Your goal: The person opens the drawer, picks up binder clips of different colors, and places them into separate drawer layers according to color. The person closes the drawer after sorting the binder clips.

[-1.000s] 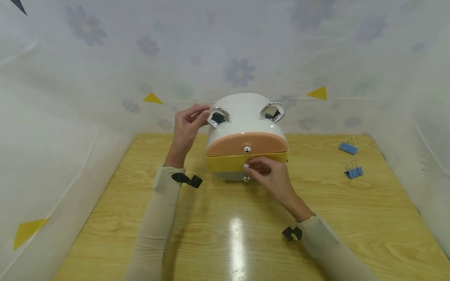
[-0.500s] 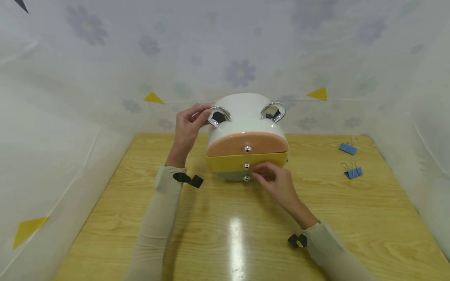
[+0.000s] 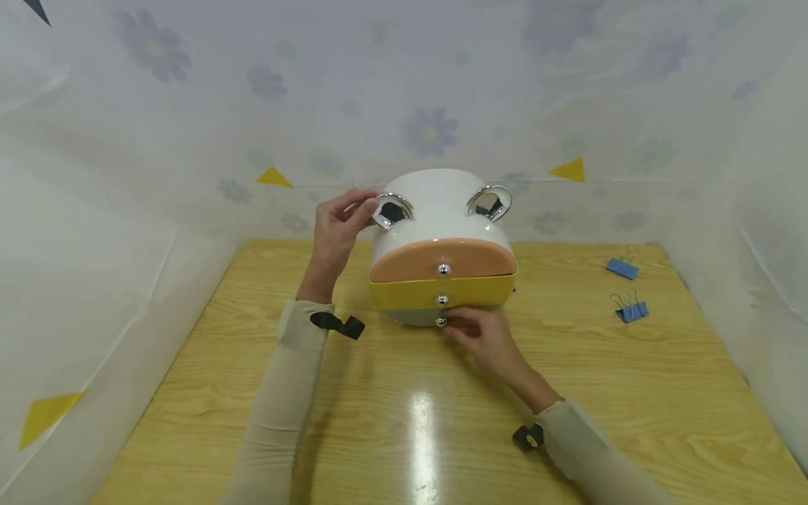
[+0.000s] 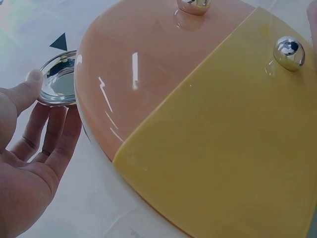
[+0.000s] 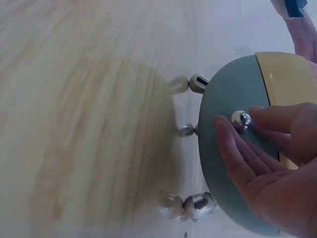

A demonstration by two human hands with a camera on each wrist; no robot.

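A white round drawer box (image 3: pixel 435 200) stands at the back of the wooden table (image 3: pixel 404 435). It has a peach top drawer (image 3: pixel 442 256), a yellow middle drawer (image 3: pixel 404 293) and a teal bottom drawer (image 5: pixel 228 148), each with a chrome knob. My left hand (image 3: pixel 366 209) holds the box's left chrome ear (image 3: pixel 391 210); in the left wrist view the thumb of the left hand (image 4: pixel 47 101) lies on the ear's rim (image 4: pixel 58 84). My right hand (image 3: pixel 451 324) pinches the bottom knob (image 3: pixel 441 321) between thumb and fingers, as the right hand (image 5: pixel 238 125) shows close up.
Two blue binder clips (image 3: pixel 623 267) (image 3: pixel 631 309) lie at the table's right back. A second chrome ear (image 3: pixel 489 202) sits on the box's right. White flowered sheets wall in the table on three sides. Chrome ball feet (image 5: pixel 198 206) hold the box off the wood.
My right hand has dropped from the yellow drawer's knob to the bottom drawer's knob. The yellow drawer now looks flush. The left hand has stayed on the ear.
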